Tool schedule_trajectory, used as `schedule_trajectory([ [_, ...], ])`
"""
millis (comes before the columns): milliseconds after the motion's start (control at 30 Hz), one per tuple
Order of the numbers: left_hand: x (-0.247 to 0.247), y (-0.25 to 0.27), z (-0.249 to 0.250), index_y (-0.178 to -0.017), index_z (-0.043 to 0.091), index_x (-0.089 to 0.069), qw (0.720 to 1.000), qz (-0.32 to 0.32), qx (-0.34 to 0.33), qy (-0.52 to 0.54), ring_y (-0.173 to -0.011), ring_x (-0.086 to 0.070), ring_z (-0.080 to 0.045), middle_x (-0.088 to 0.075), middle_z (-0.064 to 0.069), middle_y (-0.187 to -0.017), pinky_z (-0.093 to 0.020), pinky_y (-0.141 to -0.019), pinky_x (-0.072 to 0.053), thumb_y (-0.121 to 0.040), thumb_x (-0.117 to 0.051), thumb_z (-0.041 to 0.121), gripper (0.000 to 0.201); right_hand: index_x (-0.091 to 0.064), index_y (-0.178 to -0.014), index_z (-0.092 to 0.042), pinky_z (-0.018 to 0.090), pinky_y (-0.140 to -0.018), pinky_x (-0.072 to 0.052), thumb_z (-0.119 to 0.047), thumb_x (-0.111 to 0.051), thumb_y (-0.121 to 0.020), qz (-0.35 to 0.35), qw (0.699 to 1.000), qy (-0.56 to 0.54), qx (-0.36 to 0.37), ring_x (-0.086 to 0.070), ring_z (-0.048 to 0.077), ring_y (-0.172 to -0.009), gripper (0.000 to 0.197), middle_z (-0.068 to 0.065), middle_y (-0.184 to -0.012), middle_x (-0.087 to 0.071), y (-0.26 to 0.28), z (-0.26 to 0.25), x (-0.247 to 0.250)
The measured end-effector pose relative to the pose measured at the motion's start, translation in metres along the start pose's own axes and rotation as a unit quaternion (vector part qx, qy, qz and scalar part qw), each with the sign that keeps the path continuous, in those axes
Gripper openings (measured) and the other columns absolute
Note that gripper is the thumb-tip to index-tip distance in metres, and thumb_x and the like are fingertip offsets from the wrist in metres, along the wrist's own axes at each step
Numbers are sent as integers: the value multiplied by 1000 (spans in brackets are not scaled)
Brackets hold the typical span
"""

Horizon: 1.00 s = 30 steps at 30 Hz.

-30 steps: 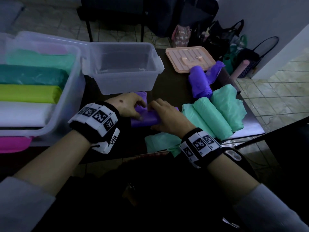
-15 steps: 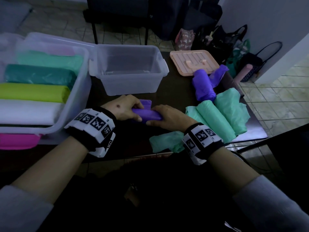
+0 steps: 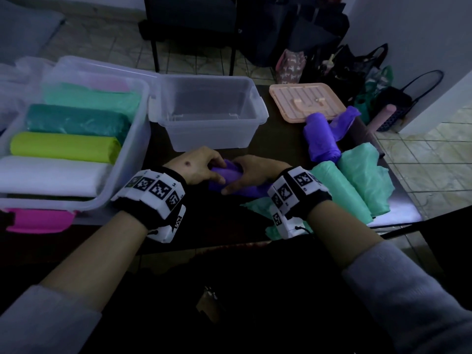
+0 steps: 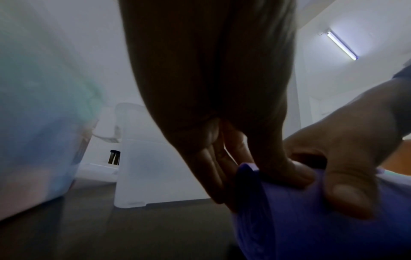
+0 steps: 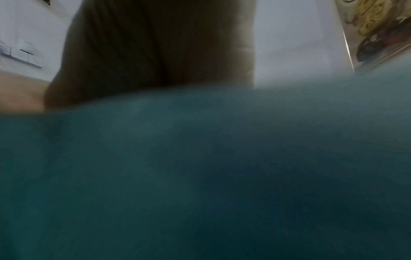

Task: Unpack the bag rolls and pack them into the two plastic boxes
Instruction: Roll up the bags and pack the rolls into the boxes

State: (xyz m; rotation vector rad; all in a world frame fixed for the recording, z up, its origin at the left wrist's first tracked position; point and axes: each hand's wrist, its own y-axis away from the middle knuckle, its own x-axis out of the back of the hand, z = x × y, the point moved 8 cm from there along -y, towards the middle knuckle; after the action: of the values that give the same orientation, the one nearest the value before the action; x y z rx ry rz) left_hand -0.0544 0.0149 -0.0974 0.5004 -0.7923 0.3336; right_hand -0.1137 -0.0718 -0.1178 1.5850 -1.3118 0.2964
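Both hands have drawn closer together since a moment ago, and the purple roll (image 3: 236,180) between them now looks tighter and shorter. Left-hand fingers (image 3: 217,159) curl over the far side of its left end with the thumb on the near side, so the left hand (image 3: 196,167) grips it; the left wrist view shows that thumb (image 4: 286,168) pressed on the purple plastic (image 4: 311,219) just beside the other hand's thumb (image 4: 347,195). The right hand (image 3: 258,171) wraps over the roll's right part, its fingers closed around it, thumb along the near side. The roll lies low over the dark counter (image 3: 158,159), just in front of the small clear box (image 3: 209,116), which holds nothing. Left of that stands the large clear box (image 3: 127,159), already holding a white roll (image 3: 51,176), a lime roll (image 3: 63,146), a dark teal roll (image 3: 76,121) and a mint roll (image 3: 94,98) side by side. To the right lie another purple roll (image 3: 321,139), two mint rolls (image 3: 344,190) and loose mint plastic (image 3: 258,204) under the right wrist, which fills the blurred right wrist view (image 5: 200,176). A peach lid (image 3: 304,100) sits beyond them, a pink lid (image 3: 38,221) at the near left edge.
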Motion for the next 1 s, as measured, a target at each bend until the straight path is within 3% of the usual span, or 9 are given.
schedule_trajectory([
  [100,1,0,-3,-119,20,-63,1000,8,-1,20,-99,-53,-8,-62,8,-111,-22,-85,-37,-80,-71,26,41,-60,-98,-18,23,-62,-40,-45,-74,-74,18,1000,1,20,-54,9,-74,38,-4,-88,-58,5,-5,2],
  [200,1,0,-3,-121,20,-62,999,5,2,32,-100,-50,-5,-61,8,-119,-24,-91,-38,-83,-68,26,39,-61,-97,-14,28,-69,-42,-45,-73,-75,48,998,-3,34,-56,16,-79,39,-1,-87,-59,10,-7,6],
  [300,3,-2,-16,-106,18,-67,994,47,54,79,-98,-54,-10,-63,3,-106,-26,-92,-40,-88,-58,41,31,-64,-104,-8,32,-75,-44,-41,-72,-78,71,996,5,51,-58,20,-84,42,5,-93,-64,15,-12,8],
  [367,8,2,-38,-93,13,-62,947,129,135,260,-97,-63,-23,-64,-9,-99,-36,-95,-46,-85,-52,59,48,-64,-108,-7,28,-71,-43,-38,-69,-82,77,994,19,69,-57,20,-83,41,7,-95,-64,19,-20,8],
  [500,14,10,-67,-145,9,-25,790,250,214,517,-125,-46,-35,-35,-16,-146,-40,-101,-43,-92,-39,57,73,-61,-111,-7,16,-60,-33,-34,-64,-87,90,991,20,92,-50,8,-72,36,-6,-83,-55,25,-32,13],
  [600,29,8,-70,-146,17,-28,750,288,192,564,-128,-43,-30,-38,-9,-145,-43,-105,-36,-92,-35,60,69,-59,-114,-5,24,-70,-42,-33,-62,-88,107,986,23,122,-55,16,-81,38,2,-94,-61,31,-45,23],
  [667,40,8,-73,-138,16,-41,743,326,196,550,-109,-55,-27,-52,-8,-131,-41,-95,-43,-87,-40,64,70,-60,-111,-5,25,-67,-39,-33,-63,-87,128,981,32,140,-53,11,-75,37,2,-92,-61,35,-52,33],
  [800,41,-10,-101,-128,14,-52,744,365,202,522,-109,-59,-31,-60,-11,-123,-48,-97,-47,-71,-45,62,74,-61,-109,-8,11,-57,-30,-35,-62,-88,171,972,48,152,-42,-4,-64,34,-13,-75,-46,45,-60,61],
  [1000,36,21,-73,-104,19,-54,755,372,153,518,-107,-57,-29,-60,-13,-112,-47,-100,-45,-94,-36,35,26,-51,-126,-12,6,-64,-25,-35,-55,-92,272,944,87,164,-43,3,-84,41,-8,-101,-46,61,-89,109],
])
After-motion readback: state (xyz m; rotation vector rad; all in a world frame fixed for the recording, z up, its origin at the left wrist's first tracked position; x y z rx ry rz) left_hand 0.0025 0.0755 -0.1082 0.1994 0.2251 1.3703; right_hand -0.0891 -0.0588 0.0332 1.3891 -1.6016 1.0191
